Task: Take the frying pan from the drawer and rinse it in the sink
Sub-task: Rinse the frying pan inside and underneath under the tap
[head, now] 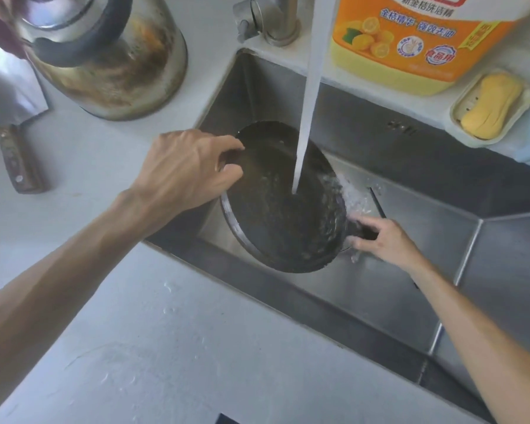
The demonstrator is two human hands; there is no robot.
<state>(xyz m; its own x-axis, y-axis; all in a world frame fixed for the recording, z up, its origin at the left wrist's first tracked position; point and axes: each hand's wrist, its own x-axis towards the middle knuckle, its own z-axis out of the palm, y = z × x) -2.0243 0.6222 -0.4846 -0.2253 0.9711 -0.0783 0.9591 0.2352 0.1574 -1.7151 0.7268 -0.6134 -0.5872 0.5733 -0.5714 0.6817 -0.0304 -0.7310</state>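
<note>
left hand: my fingers curl over the far-left rim of the frying pan, thumb and fingertips pinching the edge; closed on the rim.
right hand: wrapped around the pan's dark handle stub at the lower-right edge; fingers closed, handle mostly hidden under my grip.
frying pan: dark, round, held between both my hands inside the sink, tilted with the right side lower; inner surface faces up toward me.
water stream: runs straight down from above and lands near the middle of the pan; it spills over the right rim and splashes white on the sink floor just beside my right hand.
sink: stainless steel, sunk into the counter; I can't tell whether the pan touches the sink floor.
faucet base: metal, at the sink's back edge, lever on its left side.
detergent bottle: orange and yellow, lemon print, on the ledge behind the sink, right of the stream.
soap dish: pale, on the same ledge, holds a yellow soap bar.
kettle: scorched steel, black handle, on the counter left of the sink.
cleaver: wood handle, flat on the counter, far left.
counter: pale, water drops near the sink's front edge.
</note>
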